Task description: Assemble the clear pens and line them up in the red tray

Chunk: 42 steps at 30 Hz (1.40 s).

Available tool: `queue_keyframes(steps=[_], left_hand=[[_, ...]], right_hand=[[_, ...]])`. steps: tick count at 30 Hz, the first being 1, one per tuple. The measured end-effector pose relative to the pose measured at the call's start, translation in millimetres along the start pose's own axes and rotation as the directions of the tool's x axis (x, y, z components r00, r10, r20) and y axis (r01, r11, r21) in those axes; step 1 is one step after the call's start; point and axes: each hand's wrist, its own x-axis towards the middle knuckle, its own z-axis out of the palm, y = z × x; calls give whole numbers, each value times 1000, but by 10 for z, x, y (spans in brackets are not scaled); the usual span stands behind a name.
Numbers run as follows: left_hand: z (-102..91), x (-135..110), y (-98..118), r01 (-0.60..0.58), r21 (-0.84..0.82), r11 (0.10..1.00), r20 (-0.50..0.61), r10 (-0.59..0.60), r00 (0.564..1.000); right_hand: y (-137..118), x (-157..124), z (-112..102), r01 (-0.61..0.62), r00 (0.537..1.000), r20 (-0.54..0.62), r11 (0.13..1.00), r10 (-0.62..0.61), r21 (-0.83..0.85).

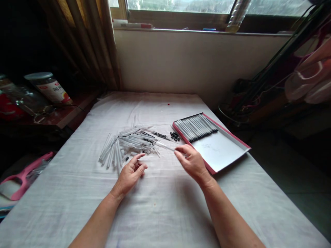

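Note:
My right hand (190, 160) pinches one end of a thin, pale pen tube (167, 147), which points left toward the pile. Whether it is a barrel or a refill I cannot tell. Left of it, my left hand (131, 174) hovers at the near edge of the pile with its fingers loosely bent and apart, holding nothing. That pile is made of clear pen barrels (116, 146), with dark refills (161, 135) poking out on its right side. Several small black caps (175, 136) lie between the pile and a shallow red-edged box lid (230, 151). Inside the lid, a row of black-tipped pens (196, 127) lies side by side.
A pale cloth covers the table (155, 220). A tiny red bit (168, 104) lies toward the back. At the left stand a lidded jar (51, 88) on a side shelf and a pink-handled item (24, 177). A wall and window close off the far side.

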Motion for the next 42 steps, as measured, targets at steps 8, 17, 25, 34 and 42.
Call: queue_keyframes(steps=[8, 17, 25, 34, 42], left_hand=[[21, 4, 17, 17, 26, 1000, -19, -17, 1000], [32, 8, -5, 24, 10, 1000, -32, -23, 999], [31, 8, 1, 13, 18, 1000, -27, -12, 1000], [23, 9, -3, -8, -2, 1000, -15, 8, 1000], [-18, -8, -16, -63, -7, 998, -15, 63, 998]], right_hand=[[652, 888, -440, -497, 859, -261, 840, 441, -218], [808, 1103, -253, -558, 828, -251, 703, 500, -441], [755, 1084, -233, -498, 859, -195, 683, 474, -533], [361, 828, -4, -162, 983, -154, 860, 98, -485], [-30, 611, 653, 66, 979, 206, 926, 13, -372]])
